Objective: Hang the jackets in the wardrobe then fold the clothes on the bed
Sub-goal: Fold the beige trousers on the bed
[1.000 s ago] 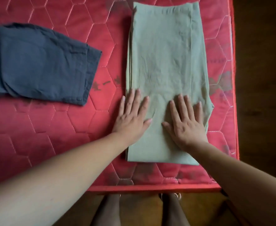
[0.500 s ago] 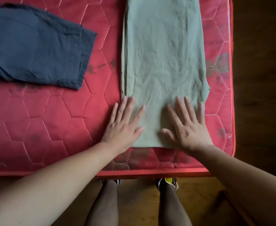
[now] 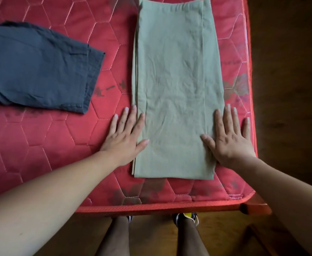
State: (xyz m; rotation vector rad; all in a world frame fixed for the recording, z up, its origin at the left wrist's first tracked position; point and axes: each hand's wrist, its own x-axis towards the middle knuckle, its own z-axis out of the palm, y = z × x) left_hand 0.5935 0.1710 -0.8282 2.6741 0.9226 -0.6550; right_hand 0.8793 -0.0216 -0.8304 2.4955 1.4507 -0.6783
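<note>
A pale green garment (image 3: 175, 85), folded into a long narrow strip, lies lengthwise on the red quilted mattress (image 3: 46, 145). My left hand (image 3: 126, 138) lies flat at the strip's left edge, fingers straight, partly on the cloth and partly on the mattress. At the strip's right edge my right hand (image 3: 229, 137) is flat too, thumb and inner fingers on the cloth, outer fingers on the mattress. A dark blue garment (image 3: 37, 65) lies loosely folded at the left.
The mattress's front edge (image 3: 160, 206) and right edge run close to the green strip. Beyond them is dark wooden floor (image 3: 288, 71). My legs and shoes (image 3: 185, 217) show below the front edge.
Both hands have slid outward from the middle of the green strip to its left and right edges. The view has shifted slightly; the garments lie as before.
</note>
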